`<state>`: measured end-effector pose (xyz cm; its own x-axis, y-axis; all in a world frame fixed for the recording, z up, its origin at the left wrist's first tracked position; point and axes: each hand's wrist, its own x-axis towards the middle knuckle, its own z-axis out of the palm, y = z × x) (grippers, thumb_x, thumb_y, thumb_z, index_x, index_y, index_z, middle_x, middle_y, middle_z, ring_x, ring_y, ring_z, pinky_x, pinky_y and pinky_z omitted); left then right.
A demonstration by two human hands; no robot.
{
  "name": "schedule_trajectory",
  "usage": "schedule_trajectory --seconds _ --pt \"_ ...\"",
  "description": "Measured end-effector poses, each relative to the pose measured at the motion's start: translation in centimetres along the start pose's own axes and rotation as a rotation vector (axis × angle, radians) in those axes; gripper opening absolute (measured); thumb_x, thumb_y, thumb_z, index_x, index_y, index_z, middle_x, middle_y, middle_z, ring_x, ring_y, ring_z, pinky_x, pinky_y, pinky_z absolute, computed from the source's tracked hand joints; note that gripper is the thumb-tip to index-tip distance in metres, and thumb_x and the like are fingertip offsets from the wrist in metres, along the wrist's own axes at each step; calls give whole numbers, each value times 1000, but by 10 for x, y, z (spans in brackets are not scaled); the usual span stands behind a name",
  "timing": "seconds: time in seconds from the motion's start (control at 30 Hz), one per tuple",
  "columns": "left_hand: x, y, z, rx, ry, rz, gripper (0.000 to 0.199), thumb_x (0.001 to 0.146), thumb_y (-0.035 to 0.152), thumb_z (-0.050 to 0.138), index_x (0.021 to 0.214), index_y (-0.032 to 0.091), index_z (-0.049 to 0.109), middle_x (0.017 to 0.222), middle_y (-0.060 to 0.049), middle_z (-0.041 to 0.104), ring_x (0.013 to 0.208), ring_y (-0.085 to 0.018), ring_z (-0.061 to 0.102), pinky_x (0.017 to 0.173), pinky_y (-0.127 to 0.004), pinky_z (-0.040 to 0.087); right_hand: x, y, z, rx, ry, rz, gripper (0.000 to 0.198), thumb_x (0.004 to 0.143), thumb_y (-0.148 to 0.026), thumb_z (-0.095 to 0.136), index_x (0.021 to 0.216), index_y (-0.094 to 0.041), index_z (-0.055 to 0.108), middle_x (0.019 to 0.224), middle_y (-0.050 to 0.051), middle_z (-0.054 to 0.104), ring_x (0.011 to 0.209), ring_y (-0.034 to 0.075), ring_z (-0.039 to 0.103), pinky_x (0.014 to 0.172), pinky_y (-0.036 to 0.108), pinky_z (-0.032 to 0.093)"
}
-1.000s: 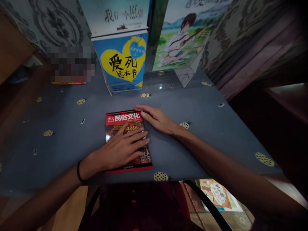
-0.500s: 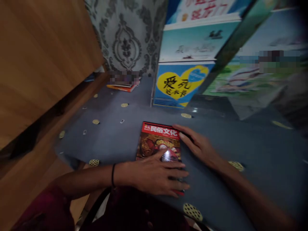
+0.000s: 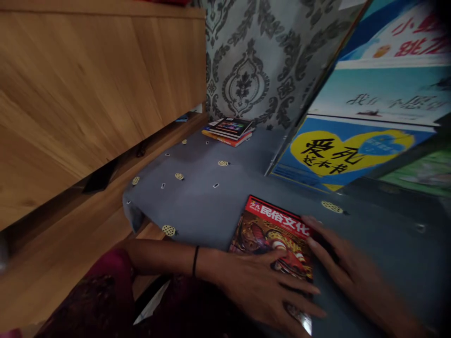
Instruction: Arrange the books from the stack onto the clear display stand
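Observation:
A book (image 3: 268,232) with a red title band and a brown picture cover lies face up on the cloth-covered table (image 3: 200,206). Across its lower part rests my left hand (image 3: 264,284), palm down with the fingers spread. My right hand (image 3: 347,263) is beside the book's right edge, its forefinger and thumb reaching the upper right corner with a gap between them. That hand's other fingers are hidden, and it is slightly blurred.
Several books (image 3: 230,130) are stacked at the table's far end by the patterned wall (image 3: 244,70). A rack of picture books (image 3: 317,155) stands behind the book at right. A wooden cabinet (image 3: 105,84) rises at left, beyond the table's hanging cloth edge.
The view has turned left, so book, hands and rack appear farther right and the cabinet shows more. Both hands keep about the same place on and beside the book.

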<state>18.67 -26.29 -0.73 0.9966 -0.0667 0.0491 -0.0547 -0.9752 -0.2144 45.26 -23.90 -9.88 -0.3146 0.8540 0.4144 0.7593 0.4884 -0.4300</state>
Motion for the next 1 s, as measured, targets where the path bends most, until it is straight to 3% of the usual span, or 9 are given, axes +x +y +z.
schedule_trajectory --seconds 0.1,0.2,0.33,0.47,0.6,0.73,0.8,1.0 --pt "-3 1 5 -27 40 -4 47 102 26 39 137 47 62 148 6 58 144 -22 46 108 -50 47 -5 -3 6 -106 60 -103 52 105 -44 38 154 -29 41 148 10 60 134 32 59 107 54 53" --pt "-6 3 11 -97 114 -17 43 102 27 41 133 43 66 147 2 60 143 -23 47 114 -52 41 -13 -13 9 -196 33 -148 52 105 -41 38 155 -25 41 151 12 56 140 31 53 110 53 49" --pt "-8 5 20 -236 169 -46 39 105 27 41 135 36 65 147 0 60 144 -22 46 125 -52 27 -21 -32 8 -272 -37 -92 53 107 -35 32 159 -25 34 156 13 51 146 27 46 115 54 43" --pt "-11 5 26 -407 233 -103 34 107 35 43 133 30 64 143 -3 64 137 -19 54 128 -50 19 -29 -49 2 -272 -89 -11 56 108 -35 33 163 -28 24 161 11 44 150 25 40 118 54 39" --pt "-26 -2 33 -505 286 -330 37 107 28 42 141 26 57 146 -8 61 142 -21 50 127 -52 20 -43 -72 -6 -240 -142 40 59 108 -40 37 163 -26 22 165 13 36 153 27 32 121 56 36" --pt "-44 -14 46 -576 305 -828 47 104 37 44 149 25 51 160 -12 45 151 -32 37 124 -56 25 -55 -98 -9 -176 -217 115 70 103 -52 47 163 -24 23 169 16 26 155 34 25 122 63 30" --pt "-48 -17 54 -556 290 -981 56 102 49 45 150 20 48 162 -16 40 153 -36 32 124 -60 23 -57 -107 -8 -136 -236 143 77 100 -55 52 164 -26 21 170 15 23 156 37 22 122 66 27" --pt "-44 -14 63 -548 275 -990 65 102 57 38 150 14 48 162 -22 38 154 -37 28 126 -59 15 -55 -114 -6 -92 -248 139 92 91 -69 58 163 -22 23 169 18 23 156 43 17 121 71 21"
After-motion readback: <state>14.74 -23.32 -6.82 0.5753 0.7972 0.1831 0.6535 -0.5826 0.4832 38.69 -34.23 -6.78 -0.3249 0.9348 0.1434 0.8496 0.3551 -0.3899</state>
